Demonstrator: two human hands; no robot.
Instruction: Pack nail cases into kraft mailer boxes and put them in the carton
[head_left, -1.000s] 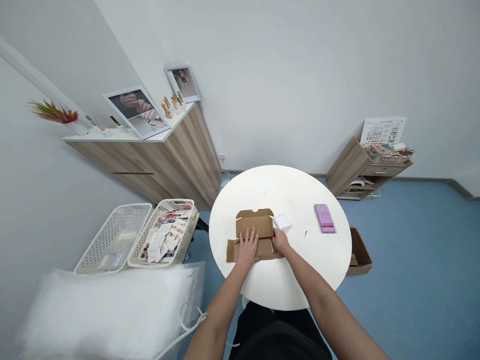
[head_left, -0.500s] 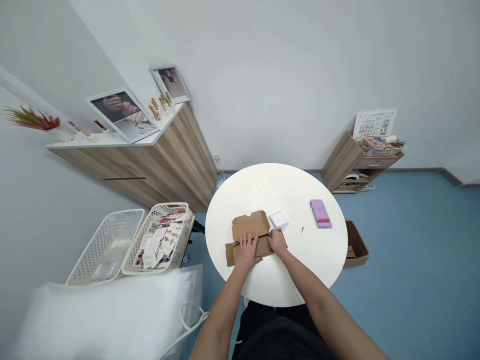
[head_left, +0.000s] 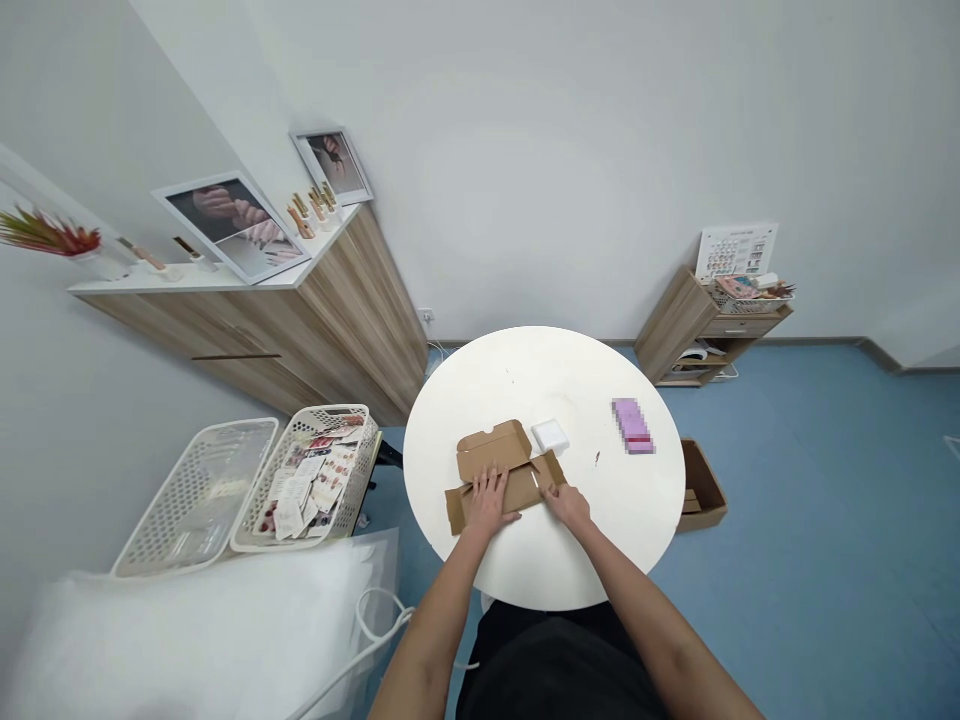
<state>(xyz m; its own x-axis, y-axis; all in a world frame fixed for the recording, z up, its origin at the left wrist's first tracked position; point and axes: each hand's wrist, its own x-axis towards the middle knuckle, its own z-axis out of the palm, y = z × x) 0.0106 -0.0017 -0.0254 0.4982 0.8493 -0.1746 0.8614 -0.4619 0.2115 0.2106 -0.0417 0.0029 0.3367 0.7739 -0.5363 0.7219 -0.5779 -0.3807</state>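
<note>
A flat, unfolded brown cardboard box (head_left: 495,452) lies on the round white table (head_left: 540,380). My left hand (head_left: 487,500) rests flat on the near part of the cardboard, fingers spread. My right hand (head_left: 568,502) sits at the cardboard's right flap, fingertips touching its edge. A small white square box (head_left: 550,435) lies just beyond the cardboard's right end. A pink rectangular object (head_left: 632,426) lies farther right on the table.
Two white plastic baskets stand at the left, one (head_left: 311,478) holding several printed cards, the other (head_left: 196,495) nearly bare. A wooden cabinet (head_left: 300,310) with framed pictures lines the left wall. An open cardboard box (head_left: 699,488) sits on the blue floor at the right.
My right hand has slid back toward me along the cardboard's right flap, which now lies flatter and spread out. My left hand has stayed on the cardboard. The view has shifted slightly.
</note>
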